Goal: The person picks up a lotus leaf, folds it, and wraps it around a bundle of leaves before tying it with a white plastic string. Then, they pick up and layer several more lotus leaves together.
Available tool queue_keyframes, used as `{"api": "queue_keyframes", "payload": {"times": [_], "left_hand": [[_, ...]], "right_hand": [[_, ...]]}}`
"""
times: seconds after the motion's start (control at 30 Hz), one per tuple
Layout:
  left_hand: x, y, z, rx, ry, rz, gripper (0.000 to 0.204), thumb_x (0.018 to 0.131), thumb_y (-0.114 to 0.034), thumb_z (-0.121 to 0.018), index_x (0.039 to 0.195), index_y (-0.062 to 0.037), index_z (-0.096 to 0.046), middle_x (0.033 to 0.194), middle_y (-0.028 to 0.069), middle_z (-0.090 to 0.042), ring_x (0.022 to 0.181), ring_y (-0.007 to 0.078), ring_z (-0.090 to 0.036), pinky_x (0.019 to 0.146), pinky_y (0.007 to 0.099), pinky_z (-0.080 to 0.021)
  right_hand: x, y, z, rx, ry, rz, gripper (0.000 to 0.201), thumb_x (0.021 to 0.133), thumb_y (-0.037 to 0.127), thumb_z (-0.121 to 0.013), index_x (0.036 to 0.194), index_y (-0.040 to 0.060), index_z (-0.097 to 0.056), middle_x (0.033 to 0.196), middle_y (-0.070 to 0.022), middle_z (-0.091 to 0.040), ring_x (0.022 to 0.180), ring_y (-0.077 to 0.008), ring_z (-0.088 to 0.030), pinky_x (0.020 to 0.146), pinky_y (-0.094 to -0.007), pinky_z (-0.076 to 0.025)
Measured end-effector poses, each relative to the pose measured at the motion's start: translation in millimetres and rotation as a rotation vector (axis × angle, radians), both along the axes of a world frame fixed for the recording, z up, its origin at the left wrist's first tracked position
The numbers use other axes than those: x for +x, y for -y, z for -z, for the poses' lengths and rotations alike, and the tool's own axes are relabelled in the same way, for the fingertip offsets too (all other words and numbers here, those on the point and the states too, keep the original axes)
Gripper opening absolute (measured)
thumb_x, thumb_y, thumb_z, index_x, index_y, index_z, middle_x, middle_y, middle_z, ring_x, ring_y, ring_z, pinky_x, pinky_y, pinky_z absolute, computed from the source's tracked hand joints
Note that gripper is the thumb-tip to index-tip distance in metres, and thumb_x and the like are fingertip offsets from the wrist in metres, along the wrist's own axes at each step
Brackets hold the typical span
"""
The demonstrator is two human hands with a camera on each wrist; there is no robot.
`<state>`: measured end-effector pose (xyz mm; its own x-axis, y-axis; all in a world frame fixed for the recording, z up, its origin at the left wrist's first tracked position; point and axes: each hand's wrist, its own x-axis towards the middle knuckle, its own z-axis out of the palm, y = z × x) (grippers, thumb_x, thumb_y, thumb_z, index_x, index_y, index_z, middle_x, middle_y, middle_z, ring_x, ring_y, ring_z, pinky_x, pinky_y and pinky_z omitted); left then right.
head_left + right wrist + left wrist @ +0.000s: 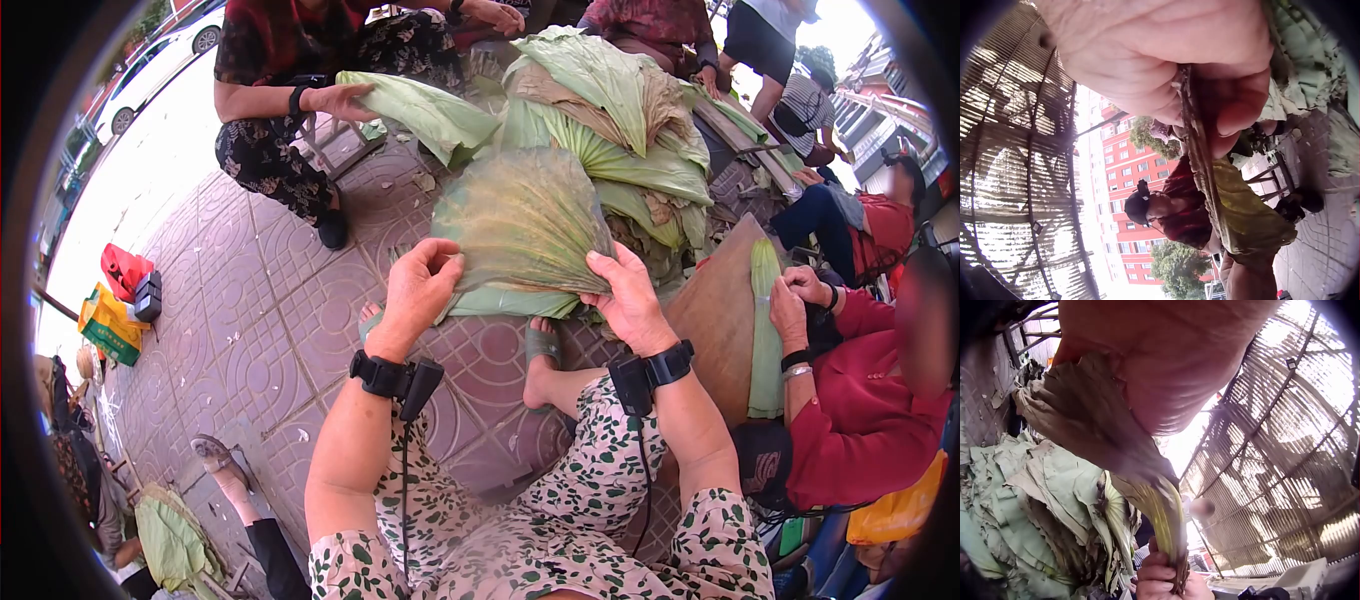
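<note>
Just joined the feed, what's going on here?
Someone seated outdoors holds a large, partly browned leaf up, left hand gripping one edge, right hand pinching the other. Just beyond it lies a heap of similar leaves. Other people sit around, some holding leaves too.

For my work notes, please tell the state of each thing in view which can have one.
Held leaf, fan-shaped, partly browned
Left hand, pinching its edge
Right hand, pinching its gathered end
Leaf pile, uneven, creased
Narrow leaf at right, folded lengthwise
Green sandal, worn
Black wristbands, fastened
</note>
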<state>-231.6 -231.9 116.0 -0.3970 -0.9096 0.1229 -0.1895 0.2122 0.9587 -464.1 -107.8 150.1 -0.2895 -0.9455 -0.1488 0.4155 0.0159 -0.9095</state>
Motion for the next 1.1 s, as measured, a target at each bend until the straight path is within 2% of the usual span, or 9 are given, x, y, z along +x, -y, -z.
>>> {"api": "queue_keyframes", "payload": {"times": [0.1, 0.83, 0.9, 1.03, 1.1], "left_hand": [[0.9, -1.2, -1.4, -0.007, 0.044, 0.046, 0.019, 0.086, -0.01, -0.061, 0.102, 0.0012, -0.061, 0.078, -0.0004, -0.061, 0.072, 0.0053, -0.054, 0.064, 0.0212, -0.045], [0.5, -4.8, -5.5, -0.028, 0.139, 0.079, 0.018, 0.084, -0.01, -0.061, 0.1, -0.0002, -0.062, 0.073, -0.0013, -0.058, 0.067, 0.0061, -0.05, 0.06, 0.0221, -0.043], [0.3, -3.5, -1.3, -0.068, 0.123, 0.066, 0.023, 0.079, -0.015, -0.063, 0.097, -0.0011, -0.063, 0.067, 0.006, -0.059, 0.061, 0.0148, -0.055, 0.06, 0.0294, -0.045], [0.6, -3.6, -1.7, -0.084, 0.148, 0.074, 0.023, 0.078, -0.015, -0.063, 0.096, -0.001, -0.063, 0.067, 0.0073, -0.06, 0.061, 0.0163, -0.056, 0.06, 0.03, -0.046], [0.9, -4.3, -3.7, -0.058, 0.184, 0.116, 0.02, 0.083, -0.01, -0.061, 0.1, 0.0001, -0.062, 0.073, -0.0002, -0.059, 0.065, 0.007, -0.051, 0.059, 0.0231, -0.043]], "right_hand": [[2.0, -0.1, -1.6, 0.01, -0.003, 0.007, 0.024, 0.09, 0.013, -0.056, 0.113, 0.0063, -0.053, 0.092, -0.0013, -0.061, 0.073, -0.0101, -0.058, 0.058, -0.0253, -0.047], [0.6, 1.5, 1.3, 0.038, -0.041, -0.002, 0.027, 0.089, 0.015, -0.056, 0.115, 0.0071, -0.053, 0.096, -0.001, -0.06, 0.077, -0.0098, -0.057, 0.061, -0.0258, -0.047], [0.8, 1.7, 1.0, 0.049, -0.047, 0.002, 0.027, 0.089, 0.015, -0.056, 0.115, 0.0073, -0.053, 0.096, -0.0008, -0.061, 0.077, -0.0096, -0.057, 0.061, -0.0258, -0.047], [-0.5, 1.6, 2.1, 0.062, -0.054, -0.007, 0.032, 0.088, 0.015, -0.056, 0.119, 0.0072, -0.051, 0.101, -0.0018, -0.06, 0.083, -0.0108, -0.057, 0.063, -0.0267, -0.045], [-2.2, 1.8, 4.5, 0.052, -0.061, -0.024, 0.034, 0.088, 0.015, -0.056, 0.121, 0.0071, -0.05, 0.101, -0.0019, -0.06, 0.084, -0.0109, -0.056, 0.063, -0.0271, -0.045]]}}
